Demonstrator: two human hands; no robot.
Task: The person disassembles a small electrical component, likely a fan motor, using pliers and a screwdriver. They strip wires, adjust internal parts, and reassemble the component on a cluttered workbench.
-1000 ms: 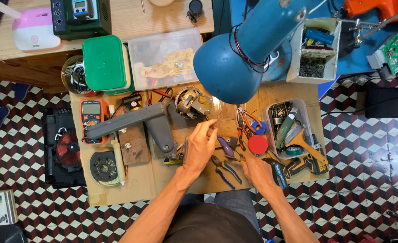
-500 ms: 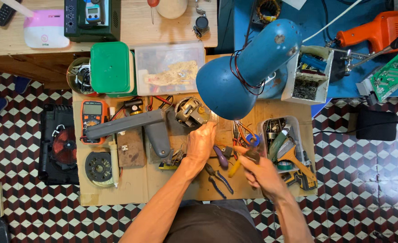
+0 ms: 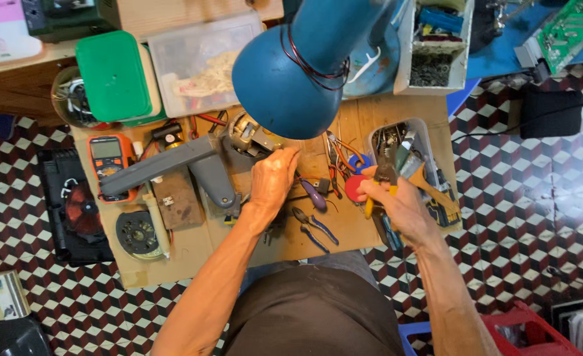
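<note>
Left hand: your left hand (image 3: 273, 179) rests palm down mid-bench, fingers curled toward the small motor (image 3: 244, 135) at its 11 o'clock; whether that grip holds anything, you cannot tell.
Right hand: your right hand (image 3: 397, 201) is closed around yellow-handled pliers (image 3: 385, 179), jaws pointing to 12 o'clock, just over the near edge of the clear tool tray (image 3: 430, 155).
Overhead block: the blue lamp shade (image 3: 285, 82) hangs above the bench at 12 o'clock from your left hand and hides the bench's far middle.
Left-side clutter: a grey arm-shaped casting (image 3: 173, 165) lies at 9 o'clock of your left hand, the orange multimeter (image 3: 110, 155) beyond it, a round black speaker (image 3: 136, 232) at 8 o'clock.
Between hands: purple-handled cutters (image 3: 314, 196), blue-handled pliers (image 3: 314, 227) and a red disc (image 3: 354, 188) lie loose.
Far edge: green lidded box (image 3: 113, 76) and clear lidded box (image 3: 202, 62) line 11 o'clock.
Open room: bare bench (image 3: 192, 254) shows near the 6 o'clock edge, by your left forearm.
Edges: the right edge runs just beyond the tray, tiled floor (image 3: 522, 191) below.
</note>
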